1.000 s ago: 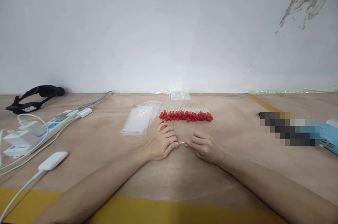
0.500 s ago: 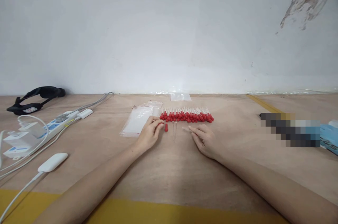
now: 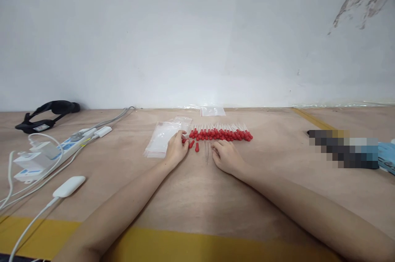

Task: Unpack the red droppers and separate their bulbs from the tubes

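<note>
My left hand (image 3: 177,148) is closed, its fingers around red rubber bulbs, partly hidden. Just to its right, a loose red bulb (image 3: 196,147) lies on the table, with another red bulb (image 3: 191,144) by my fingertips. Thin clear glass tubes (image 3: 206,153) lie side by side between my hands. My right hand (image 3: 227,156) has its fingers pinched beside them, on what looks like another glass tube, mostly hidden. Behind both hands lies a long row of droppers (image 3: 220,133) with red bulbs towards me and clear tubes pointing away.
Clear zip bags (image 3: 162,134) lie stacked left of the row, and one more bag (image 3: 212,111) is by the wall. A power strip (image 3: 69,147) with plugs, a white charging device (image 3: 69,186) and a black strap (image 3: 49,116) occupy the left. Blue packaging (image 3: 387,156) lies far right.
My right hand has moved left to the glass tubes, bringing a clear tube close to them. A second red bulb now shows on the table beside my left fingers.
</note>
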Motion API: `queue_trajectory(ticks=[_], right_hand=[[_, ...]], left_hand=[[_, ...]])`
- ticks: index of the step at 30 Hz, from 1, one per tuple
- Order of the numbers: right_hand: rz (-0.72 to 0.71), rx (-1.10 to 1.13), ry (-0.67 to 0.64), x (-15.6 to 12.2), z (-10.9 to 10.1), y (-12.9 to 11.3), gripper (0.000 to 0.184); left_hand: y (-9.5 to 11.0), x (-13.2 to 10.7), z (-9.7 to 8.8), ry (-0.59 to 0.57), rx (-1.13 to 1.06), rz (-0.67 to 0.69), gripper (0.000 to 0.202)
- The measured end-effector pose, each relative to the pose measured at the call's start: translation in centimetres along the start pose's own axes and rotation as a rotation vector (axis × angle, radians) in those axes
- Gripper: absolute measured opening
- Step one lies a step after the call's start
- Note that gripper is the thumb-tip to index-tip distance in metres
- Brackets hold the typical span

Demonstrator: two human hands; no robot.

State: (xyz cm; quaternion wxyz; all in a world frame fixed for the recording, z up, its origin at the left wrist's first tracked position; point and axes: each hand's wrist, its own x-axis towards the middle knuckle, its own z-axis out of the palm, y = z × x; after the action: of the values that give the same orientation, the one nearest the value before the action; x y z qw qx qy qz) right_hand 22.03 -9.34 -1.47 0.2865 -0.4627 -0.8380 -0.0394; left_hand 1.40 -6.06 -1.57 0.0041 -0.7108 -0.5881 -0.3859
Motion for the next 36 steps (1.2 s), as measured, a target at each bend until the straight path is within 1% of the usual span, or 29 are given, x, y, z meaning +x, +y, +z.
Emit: queue_trajectory(ticks=[3,8,10,14,16,19,24,29,32,34,36], right_hand=[[-0.001,0.028,-0.016,-0.2,0.1,-0.2,0.017],[-0.024,0.055,-0.038,-0.6,-0.1,-0.5,0.032],[-0.032,0.066,-0.050,-0.6,-0.2,-0.5,0.037],[-0.040,0.079,-0.078,-0.8,-0.5,-0.4,0.046],[-0.047,0.080,-0.084,-0.9,-0.7,-0.4,0.050],[-0.047,0.072,-0.096,-1.0,-0.9,-0.4,0.052],[-0.048,0.085,-0.109,-0.9,-0.8,-0.3,0.049],[-0.042,0.114,-0.110,-0.9,-0.6,-0.2,0.052],[-0.038,0.141,-0.098,-0.9,-0.5,-0.1,0.052],[-0.029,0.163,-0.088,-1.0,-0.5,0.0,0.051],[-0.015,0.184,-0.073,-1.3,-0.5,0.4,0.048]], left_hand=[[0.3,-0.2,-0.1,-0.027,0.004,-0.022,0.021],[1.2,-0.7,-0.5,-0.098,-0.080,-0.042,0.027],[1.4,-0.9,-0.7,-0.082,-0.060,-0.004,0.027],[1.7,-0.7,-1.2,-0.011,0.051,0.168,0.020],[1.9,0.0,-1.3,-0.019,0.084,0.226,0.016],[2.5,1.5,-1.0,-0.053,0.125,0.244,0.013],[3.3,3.7,0.7,-0.091,0.188,0.162,0.015],[3.1,4.1,2.0,-0.095,0.166,0.079,0.015],[3.0,3.9,1.9,-0.031,0.106,0.006,0.014],[2.9,3.5,1.5,0.044,0.068,-0.028,0.013],[2.6,3.2,0.8,0.131,0.026,-0.030,0.012]])
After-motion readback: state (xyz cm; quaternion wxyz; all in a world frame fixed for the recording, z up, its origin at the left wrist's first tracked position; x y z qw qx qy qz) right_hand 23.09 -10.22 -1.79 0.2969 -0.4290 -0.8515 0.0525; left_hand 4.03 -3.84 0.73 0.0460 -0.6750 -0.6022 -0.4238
